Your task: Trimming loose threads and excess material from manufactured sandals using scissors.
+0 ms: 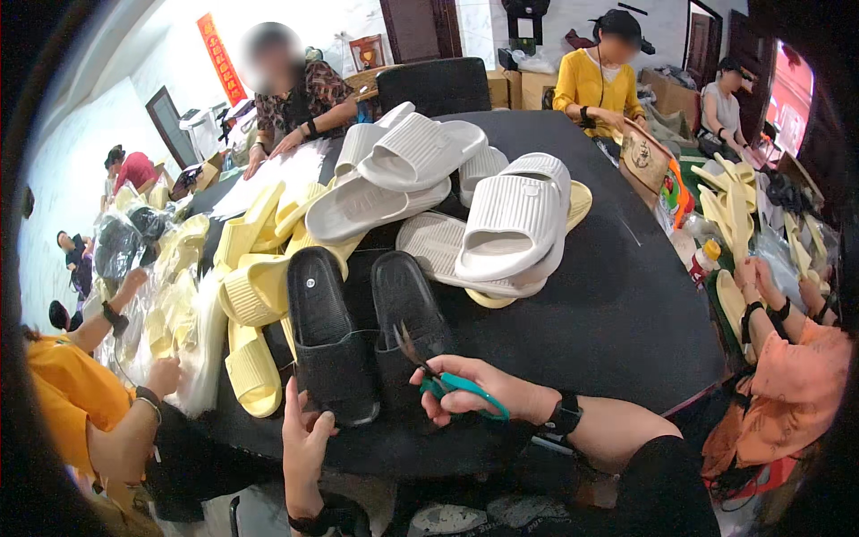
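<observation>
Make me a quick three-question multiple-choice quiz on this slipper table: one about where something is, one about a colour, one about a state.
1. Where do the black slippers lie?
A. the table's near edge
B. on a chair
C. on the floor

2. What colour are the handles of the scissors?
A. red
B. teal
C. white

3. The right hand is:
A. empty
B. flat on the table
C. gripping the scissors

Answers: 1 A, they lie just before the left hand. 2 B, teal loops show in the fist. 3 C, fingers close around the handles.
</observation>
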Action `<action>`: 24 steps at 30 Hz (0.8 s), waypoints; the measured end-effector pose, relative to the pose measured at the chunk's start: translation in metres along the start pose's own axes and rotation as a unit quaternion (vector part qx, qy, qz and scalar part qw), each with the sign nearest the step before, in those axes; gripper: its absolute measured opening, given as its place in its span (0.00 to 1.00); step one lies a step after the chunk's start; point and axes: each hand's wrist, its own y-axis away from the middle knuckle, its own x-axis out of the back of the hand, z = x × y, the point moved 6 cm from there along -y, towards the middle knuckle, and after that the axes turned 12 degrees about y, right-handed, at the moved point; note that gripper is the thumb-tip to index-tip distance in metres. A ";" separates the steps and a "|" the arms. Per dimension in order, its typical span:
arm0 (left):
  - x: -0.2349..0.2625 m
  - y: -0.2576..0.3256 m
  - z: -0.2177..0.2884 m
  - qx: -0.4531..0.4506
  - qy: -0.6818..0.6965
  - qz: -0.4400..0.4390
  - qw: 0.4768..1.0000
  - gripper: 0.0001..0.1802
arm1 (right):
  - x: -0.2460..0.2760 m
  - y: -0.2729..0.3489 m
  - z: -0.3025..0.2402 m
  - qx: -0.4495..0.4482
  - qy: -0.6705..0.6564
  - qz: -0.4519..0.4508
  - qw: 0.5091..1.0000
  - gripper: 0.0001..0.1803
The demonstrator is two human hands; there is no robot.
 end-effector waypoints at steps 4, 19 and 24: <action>-0.011 -0.017 0.005 -0.055 -0.022 -0.080 0.995 0.43 | 0.004 0.001 -0.003 0.019 -0.038 0.040 0.998 0.25; -0.136 -0.032 -0.012 -0.103 -0.131 -0.354 0.921 0.38 | -0.010 0.003 -0.070 0.011 0.039 0.097 0.994 0.31; -0.212 -0.042 -0.025 -0.072 0.137 -0.417 0.896 0.10 | 0.022 0.011 -0.080 0.104 0.079 0.171 0.976 0.25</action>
